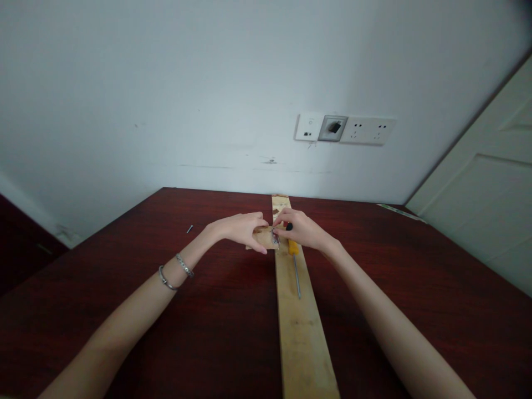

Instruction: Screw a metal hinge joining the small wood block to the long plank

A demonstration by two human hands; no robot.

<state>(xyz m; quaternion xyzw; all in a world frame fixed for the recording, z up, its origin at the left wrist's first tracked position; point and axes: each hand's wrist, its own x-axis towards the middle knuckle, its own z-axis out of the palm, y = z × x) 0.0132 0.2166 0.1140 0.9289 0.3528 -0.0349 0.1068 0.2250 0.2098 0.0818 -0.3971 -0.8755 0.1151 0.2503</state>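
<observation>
My left hand is curved around a small wood block, thumb on the near side and fingers on the far side. A small metal plate, perhaps a hinge, sits at the block's right end, over the edge of a long wooden board. Thumb and index finger of my right hand pinch together at this plate; what is between them is too small to make out. A screwdriver with a yellow handle runs under my right hand, its shaft pointing toward me; whether the palm holds it I cannot tell.
A loose screw lies on the dark red table, left of my left hand. The board reaches back to the white wall, which carries sockets. A pale strip lies at the table's far right edge, near a white door.
</observation>
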